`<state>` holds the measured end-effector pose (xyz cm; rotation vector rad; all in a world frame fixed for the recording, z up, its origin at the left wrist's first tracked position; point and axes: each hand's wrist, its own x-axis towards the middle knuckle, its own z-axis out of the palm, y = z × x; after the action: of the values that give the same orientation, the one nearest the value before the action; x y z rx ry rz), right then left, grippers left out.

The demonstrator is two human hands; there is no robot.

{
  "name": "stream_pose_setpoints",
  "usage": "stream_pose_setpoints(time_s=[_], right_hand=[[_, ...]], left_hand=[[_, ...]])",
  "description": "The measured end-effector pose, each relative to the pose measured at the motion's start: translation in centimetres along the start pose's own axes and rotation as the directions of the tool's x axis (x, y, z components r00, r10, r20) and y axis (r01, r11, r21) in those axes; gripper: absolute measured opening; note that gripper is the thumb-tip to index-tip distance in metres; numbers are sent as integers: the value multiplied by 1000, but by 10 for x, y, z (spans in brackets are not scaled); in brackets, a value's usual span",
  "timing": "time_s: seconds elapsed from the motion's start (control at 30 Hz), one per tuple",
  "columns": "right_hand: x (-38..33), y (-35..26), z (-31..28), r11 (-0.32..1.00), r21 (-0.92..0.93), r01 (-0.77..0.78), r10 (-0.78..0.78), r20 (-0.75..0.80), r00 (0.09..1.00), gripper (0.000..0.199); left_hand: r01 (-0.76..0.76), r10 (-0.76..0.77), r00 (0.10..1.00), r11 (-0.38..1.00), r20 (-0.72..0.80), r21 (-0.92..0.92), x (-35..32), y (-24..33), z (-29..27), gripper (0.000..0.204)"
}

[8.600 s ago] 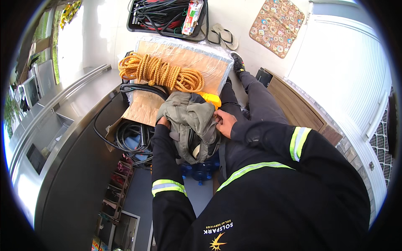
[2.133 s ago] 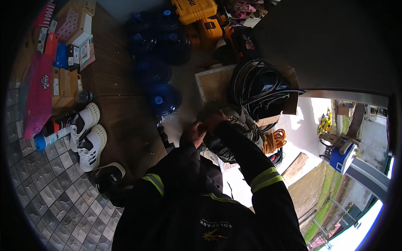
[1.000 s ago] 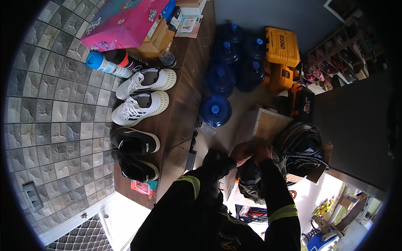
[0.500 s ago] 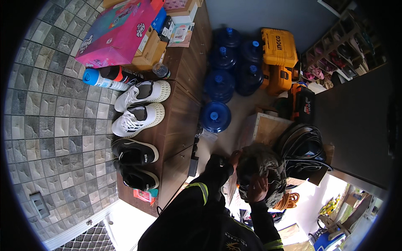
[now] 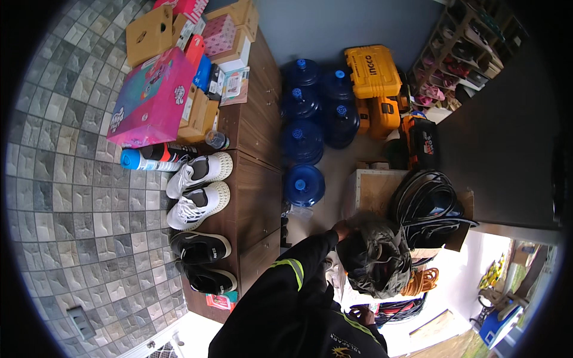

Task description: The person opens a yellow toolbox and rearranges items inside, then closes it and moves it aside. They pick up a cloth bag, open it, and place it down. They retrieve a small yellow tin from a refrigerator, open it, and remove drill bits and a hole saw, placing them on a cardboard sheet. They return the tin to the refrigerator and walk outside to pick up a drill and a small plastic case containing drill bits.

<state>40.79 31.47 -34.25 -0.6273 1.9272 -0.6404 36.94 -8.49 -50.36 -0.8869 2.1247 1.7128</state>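
A dark camouflage backpack (image 5: 379,256) sits in front of me, bulky and creased. My left hand (image 5: 342,230) is closed on its far left edge, with the fingertips partly hidden by the cloth. Close to my body, below the bag, is my right hand (image 5: 362,313). It is small and shaded in the picture, its fingers look bent, and whether it holds anything does not show. Coiled black cables (image 5: 425,200) lie in a cardboard box right of the bag. An orange cord (image 5: 422,281) hangs beside the bag's lower right side.
A wooden cabinet (image 5: 253,197) on the left carries white sneakers (image 5: 200,206), black shoes (image 5: 203,247) and boxes. Blue water jugs (image 5: 304,185) stand on the floor ahead. Yellow tool cases (image 5: 375,71) are stacked beyond, near a shoe rack (image 5: 456,56). A dark panel (image 5: 498,149) rises at right.
My right hand has left the top of the backpack and drawn back toward my body. My left hand stays at the bag's edge. The view has shifted, so the cabinet things sit lower.
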Motion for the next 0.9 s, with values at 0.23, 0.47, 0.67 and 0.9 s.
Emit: stream_pose_setpoints(time_s=[0.23, 0.47, 0.67, 0.9], right_hand=[[-119, 100, 96, 901, 106, -421, 433, -291, 853, 21], [-168, 50, 177, 535, 575, -619, 826, -201, 527, 30], [-143, 0, 245, 439, 821, -366, 840, -229, 493, 29], [-114, -29, 313, 284, 919, -273, 899, -155, 410, 29]], left_hand=[[-157, 140, 987, 694, 82, 703, 66, -110, 21, 28], [-351, 310, 880, 935, 361, 54, 81, -143, -35, 34], [-293, 17, 874, 816, 486, 499, 91, -83, -54, 38], [-151, -160, 929, 658, 333, 738, 77, -4, -52, 39]])
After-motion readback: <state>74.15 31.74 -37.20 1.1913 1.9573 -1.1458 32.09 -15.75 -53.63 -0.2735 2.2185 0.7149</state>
